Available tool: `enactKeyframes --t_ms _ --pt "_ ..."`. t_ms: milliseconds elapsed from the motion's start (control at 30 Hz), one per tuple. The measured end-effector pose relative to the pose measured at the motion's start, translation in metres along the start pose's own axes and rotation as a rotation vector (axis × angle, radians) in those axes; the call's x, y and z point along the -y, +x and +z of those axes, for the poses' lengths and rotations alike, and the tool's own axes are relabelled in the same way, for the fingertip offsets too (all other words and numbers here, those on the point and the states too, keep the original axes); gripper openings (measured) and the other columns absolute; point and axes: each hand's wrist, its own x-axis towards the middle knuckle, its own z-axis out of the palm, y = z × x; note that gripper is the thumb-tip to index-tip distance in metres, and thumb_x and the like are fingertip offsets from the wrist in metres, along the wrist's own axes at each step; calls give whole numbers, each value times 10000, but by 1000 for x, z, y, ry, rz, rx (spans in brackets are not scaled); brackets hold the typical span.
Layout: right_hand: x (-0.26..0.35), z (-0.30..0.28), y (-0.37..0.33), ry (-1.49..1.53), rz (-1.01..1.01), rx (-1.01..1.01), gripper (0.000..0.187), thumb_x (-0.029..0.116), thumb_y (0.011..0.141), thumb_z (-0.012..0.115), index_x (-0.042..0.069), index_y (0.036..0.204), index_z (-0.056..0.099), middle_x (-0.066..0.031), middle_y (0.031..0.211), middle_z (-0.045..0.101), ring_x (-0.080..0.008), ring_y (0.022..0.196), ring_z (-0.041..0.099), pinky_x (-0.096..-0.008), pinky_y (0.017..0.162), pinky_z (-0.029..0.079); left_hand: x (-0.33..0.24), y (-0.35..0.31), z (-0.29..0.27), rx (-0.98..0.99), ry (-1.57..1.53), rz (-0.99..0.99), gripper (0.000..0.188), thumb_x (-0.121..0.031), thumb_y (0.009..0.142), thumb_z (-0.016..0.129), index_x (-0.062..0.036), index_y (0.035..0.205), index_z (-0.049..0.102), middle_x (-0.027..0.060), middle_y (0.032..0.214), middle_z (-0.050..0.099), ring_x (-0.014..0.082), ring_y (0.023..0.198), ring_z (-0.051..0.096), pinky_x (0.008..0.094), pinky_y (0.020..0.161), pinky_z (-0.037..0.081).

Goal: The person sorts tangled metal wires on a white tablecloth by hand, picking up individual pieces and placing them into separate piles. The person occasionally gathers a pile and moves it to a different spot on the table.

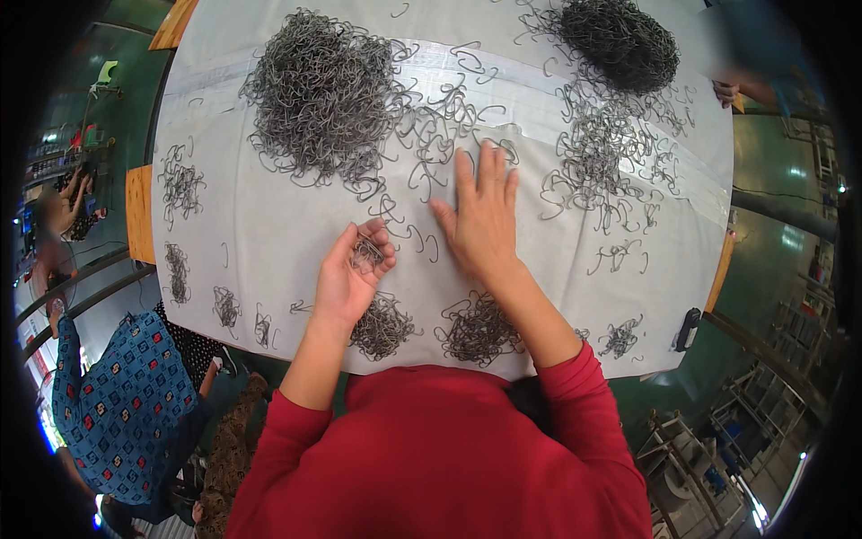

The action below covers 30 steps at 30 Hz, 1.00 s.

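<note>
Left hand (pixel 352 274) held a small bundle of wire hooks (pixel 366 252), fingers curled on it, just left of the right hand (pixel 480 216), which lay flat, fingers spread, on the counter (pixel 269 225). Hooks looked tangled, possibly; a snagged one could drag neighbours from the big pile (pixel 323 94).

The person wears a plain red top, its long sleeves pushed up, leaving forearms and hands bare.
</note>
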Motion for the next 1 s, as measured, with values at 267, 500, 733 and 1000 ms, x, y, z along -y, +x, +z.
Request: enactKeyframes --t_ms 267,500,733,1000 --pt "5 -27 -1 200 -204 -78 266 128 788 631 79 1044 578 -104 1056 563 -291 999 529 -424 870 417 -5 -11 -21 -58 1 31 339 -273 966 412 17 1089 537 76 888 586 189 812 575 299 730 504" --pt "-39 -33 48 149 -42 -14 79 103 779 629 66 847 618 -74 826 570 -281 788 544 -386 679 439 -15 -11 -35 18 54 71 353 -271 968 400 25 1092 548 79 897 594 184 821 574 306 741 486" --pt "-35 -27 62 -120 -192 15 77 104 778 629 65 796 565 -72 803 556 -272 776 540 -382 697 432 -16 -10 -33 -3 37 74 352 -272 970 395 24 1087 547 80 900 593 184 821 573 311 740 484" --pt "-66 -53 35 1044 354 5 215 46 816 577 4 1026 587 -62 894 591 -176 826 572 -295 700 456 -16 -10 -32 3 32 58 351 -271 972 388 22 1089 540 84 899 588 192 813 579 313 741 491"
